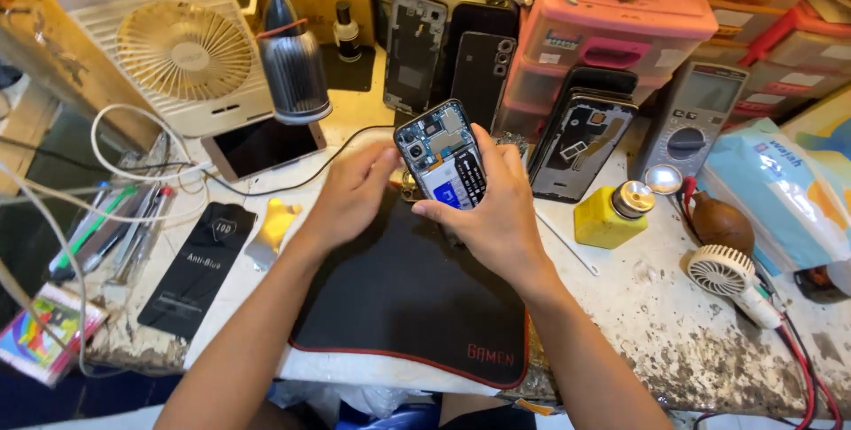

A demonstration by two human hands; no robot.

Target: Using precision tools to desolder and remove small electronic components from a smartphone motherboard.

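An opened smartphone (441, 153) with its back cover off shows its circuit board, camera modules and battery. My right hand (492, 208) grips it from the right side and below, thumb across its lower edge. My left hand (350, 195) supports its left edge with the fingers curled behind it. Both hands hold the phone above a black mat with a red border (408, 306) on the workbench.
A white desk fan (182, 49) and a lamp head (292, 75) stand at the back left, a phone (261, 146) lies face up below them. Phone back covers (576, 142), a multimeter (691, 120), a yellow bottle (607, 217) and a small hand fan (722, 270) are at the right. Tools (115, 230) lie left.
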